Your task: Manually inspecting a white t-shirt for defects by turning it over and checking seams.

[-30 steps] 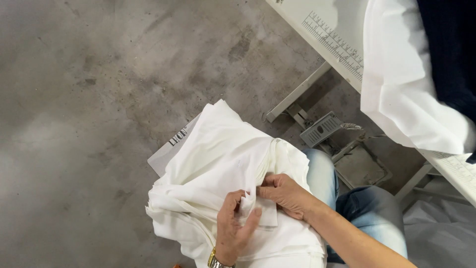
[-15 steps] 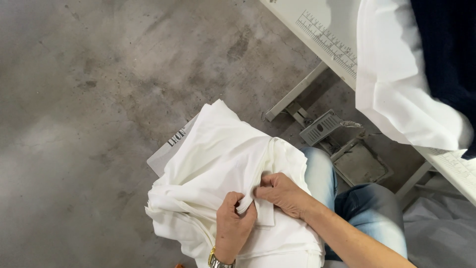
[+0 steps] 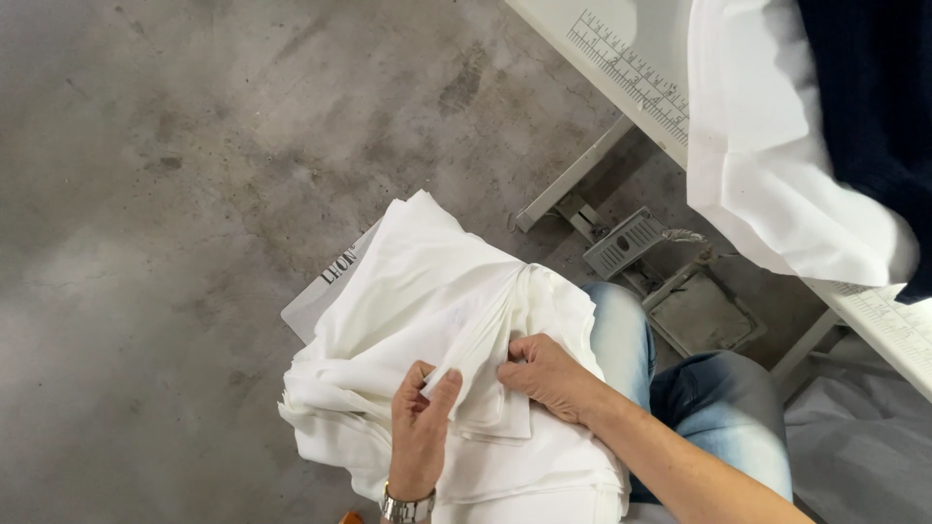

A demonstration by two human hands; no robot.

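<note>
Two hands [image 3: 485, 408] gripping white fabric stack [image 3: 408, 291] folded edge.

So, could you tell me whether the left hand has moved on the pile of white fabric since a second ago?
Yes, slightly. The left hand has slid up the pile of white fabric, its thumb now pinching a narrow white fabric strip beside the right hand.

One package shows — a flat grey box [image 3: 325, 296] with dark lettering on its top face, lying on the concrete floor up and to the left of the left hand [image 3: 419, 427]. Only a corner and one edge of it are in view, poking out from under the heap of white cloth [image 3: 417, 291] that the hand touches. No labels, signs or screens can be made out near either hand.
</note>
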